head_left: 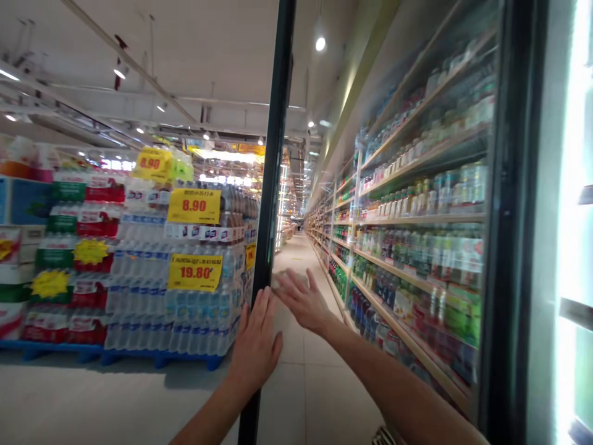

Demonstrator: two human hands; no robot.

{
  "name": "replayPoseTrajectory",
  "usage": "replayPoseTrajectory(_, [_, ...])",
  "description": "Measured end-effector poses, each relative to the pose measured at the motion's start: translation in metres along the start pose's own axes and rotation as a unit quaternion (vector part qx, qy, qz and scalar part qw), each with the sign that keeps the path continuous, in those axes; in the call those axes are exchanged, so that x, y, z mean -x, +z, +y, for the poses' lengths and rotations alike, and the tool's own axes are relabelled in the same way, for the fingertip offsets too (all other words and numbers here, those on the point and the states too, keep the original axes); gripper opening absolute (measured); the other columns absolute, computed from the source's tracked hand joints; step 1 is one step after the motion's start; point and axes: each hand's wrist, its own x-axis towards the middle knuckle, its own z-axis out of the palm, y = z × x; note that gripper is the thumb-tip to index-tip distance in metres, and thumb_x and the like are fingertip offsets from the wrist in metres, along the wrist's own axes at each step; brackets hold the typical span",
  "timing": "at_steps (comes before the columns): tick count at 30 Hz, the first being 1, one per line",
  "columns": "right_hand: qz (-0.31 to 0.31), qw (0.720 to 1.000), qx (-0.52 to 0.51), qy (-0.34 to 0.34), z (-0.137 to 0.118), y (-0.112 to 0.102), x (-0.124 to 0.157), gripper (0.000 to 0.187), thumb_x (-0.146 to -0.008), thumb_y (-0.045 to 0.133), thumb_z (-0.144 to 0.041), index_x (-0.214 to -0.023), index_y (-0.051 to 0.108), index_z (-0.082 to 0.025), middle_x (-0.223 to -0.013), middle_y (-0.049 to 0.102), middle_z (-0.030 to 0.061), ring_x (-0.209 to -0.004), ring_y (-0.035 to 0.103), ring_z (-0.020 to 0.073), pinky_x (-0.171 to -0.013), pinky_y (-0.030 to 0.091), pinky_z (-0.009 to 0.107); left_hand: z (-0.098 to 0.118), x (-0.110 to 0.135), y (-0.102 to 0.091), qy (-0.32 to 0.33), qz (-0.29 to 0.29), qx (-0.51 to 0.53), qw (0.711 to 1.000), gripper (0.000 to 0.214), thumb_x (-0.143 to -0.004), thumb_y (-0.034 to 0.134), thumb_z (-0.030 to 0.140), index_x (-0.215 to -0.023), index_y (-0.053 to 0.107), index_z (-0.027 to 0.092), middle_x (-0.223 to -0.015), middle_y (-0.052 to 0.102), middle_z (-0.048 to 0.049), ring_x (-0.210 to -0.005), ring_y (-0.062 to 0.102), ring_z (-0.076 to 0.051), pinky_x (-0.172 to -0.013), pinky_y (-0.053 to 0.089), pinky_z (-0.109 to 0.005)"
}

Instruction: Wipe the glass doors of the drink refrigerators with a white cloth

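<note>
A tall black-framed glass door (273,185) stands edge-on through the middle of the view, its dark edge running from 12 o'clock down to 6 o'clock and its pane stretching away toward 3 o'clock. The left hand (254,346), just below centre at about 6 o'clock, lies flat on that dark edge, fingers (259,309) straight, close together and pointing up; it grips nothing. The right hand (303,303) is just beside it toward 2 o'clock, over the pane, palm forward and fingers spread wide, holding nothing; it is blurred, so whether it touches the glass cannot be told.

Through the pane, from 1 to 4 o'clock, long wooden shelves of drinks bottles (407,272) run down the aisle. At 9 o'clock, stacked packs of clear water bottles (185,321) carry yellow price signs (194,206) and sit on a blue pallet (157,358). A pale tiled floor (306,383) runs below the hands. At the far 3 o'clock edge a brightly lit cooler interior (574,247) glows white.
</note>
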Motion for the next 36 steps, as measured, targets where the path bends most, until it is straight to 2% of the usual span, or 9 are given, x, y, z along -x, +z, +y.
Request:
replayPoseTrajectory(2, [-0.009,1.0,0.02,-0.014,0.015,-0.008,0.011,0.043,-0.085,0.046,-0.018,-0.126,0.049,-0.03,-0.143,0.04,0.0028,-0.137,0.021,0.0205,-0.111,0.002,0.05,0.002,-0.016,0.0,0.005,0.011,0.006,1.0,0.07,-0.076,0.044,0.016,-0.141,0.019,0.007,-0.146,0.03,-0.0166,-0.137,0.023,-0.026,-0.108,0.027,-0.045])
replayPoseTrajectory(5, [0.054,0.976,0.104,0.184,0.049,-0.023,0.023,0.046,-0.084,0.046,-0.015,-0.128,0.048,-0.025,-0.141,0.041,0.0094,-0.136,0.024,0.0242,-0.11,0.006,0.053,0.007,-0.041,0.002,0.011,0.014,0.019,1.0,0.069,-0.075,0.044,0.018,-0.14,0.022,0.008,-0.146,0.03,-0.0151,-0.137,0.024,-0.025,-0.109,0.025,-0.045])
replayPoseTrajectory(7, [0.081,0.959,0.134,0.236,0.068,-0.033,0.031,0.045,-0.083,0.046,-0.014,-0.127,0.05,-0.022,-0.14,0.042,0.0125,-0.136,0.024,0.025,-0.109,0.009,0.052,0.011,-0.058,0.004,0.018,0.008,0.027,0.999,0.066,-0.076,0.044,0.02,-0.139,0.025,0.008,-0.146,0.029,-0.0141,-0.136,0.025,-0.024,-0.109,0.024,-0.046])
replayPoseTrajectory(12, [0.007,0.989,0.119,0.086,0.097,-0.051,0.055,0.043,-0.084,0.044,-0.013,-0.122,0.053,-0.03,-0.137,0.047,0.0043,-0.133,0.03,0.0208,-0.11,0.012,0.048,0.017,-0.093,0.01,0.017,-0.012,0.036,0.999,0.061,-0.081,0.042,0.026,-0.138,0.03,0.01,-0.147,0.028,-0.0115,-0.136,0.026,-0.024,-0.111,0.02,-0.045])
replayPoseTrajectory(17, [0.074,0.924,0.168,0.335,0.124,-0.062,0.064,0.049,-0.084,0.04,-0.017,-0.133,0.044,-0.021,-0.143,0.035,0.0148,-0.133,0.028,0.0291,-0.105,0.02,0.055,0.018,-0.102,0.02,-0.001,-0.019,0.029,0.999,0.06,-0.083,0.041,0.03,-0.138,0.03,0.01,-0.146,0.03,-0.0117,-0.136,0.025,-0.026,-0.11,0.021,-0.048])
replayPoseTrajectory(21, [-0.006,0.984,0.126,0.128,0.122,-0.063,0.081,0.047,-0.082,0.045,-0.014,-0.126,0.051,-0.03,-0.139,0.043,0.0057,-0.134,0.029,0.023,-0.108,0.019,0.048,0.017,-0.099,0.025,0.003,-0.011,0.014,1.0,0.061,-0.083,0.04,0.03,-0.14,0.027,0.011,-0.147,0.027,-0.0125,-0.136,0.024,-0.026,-0.11,0.019,-0.05])
replayPoseTrajectory(27, [0.082,0.922,0.185,0.33,0.13,-0.065,0.084,0.045,-0.084,0.041,-0.016,-0.128,0.05,-0.021,-0.142,0.036,0.0139,-0.133,0.028,0.0272,-0.104,0.026,0.051,0.025,-0.1,0.027,-0.02,-0.007,0.036,0.999,0.063,-0.079,0.046,0.034,-0.135,0.036,0.008,-0.146,0.028,-0.0152,-0.136,0.024,-0.028,-0.111,0.018,-0.048])
replayPoseTrajectory(32, [0.002,0.977,0.138,0.163,0.141,-0.066,0.079,0.048,-0.08,0.045,-0.014,-0.125,0.052,-0.03,-0.14,0.041,0.0058,-0.134,0.027,0.0228,-0.108,0.02,0.049,0.042,-0.129,0.023,0.037,0.017,0.05,0.998,0.056,-0.083,0.044,0.034,-0.133,0.039,0.01,-0.146,0.03,-0.0123,-0.137,0.024,-0.025,-0.113,0.014,-0.046])
replayPoseTrajectory(36, [0.079,0.876,0.18,0.439,0.196,-0.097,0.095,0.049,-0.083,0.036,-0.017,-0.131,0.047,-0.018,-0.143,0.035,0.0166,-0.132,0.031,0.0304,-0.103,0.024,0.055,0.042,-0.173,0.019,0.038,0.045,0.053,0.997,0.061,-0.086,0.04,0.039,-0.138,0.03,0.009,-0.148,0.026,-0.0129,-0.138,0.019,-0.025,-0.112,0.012,-0.047])
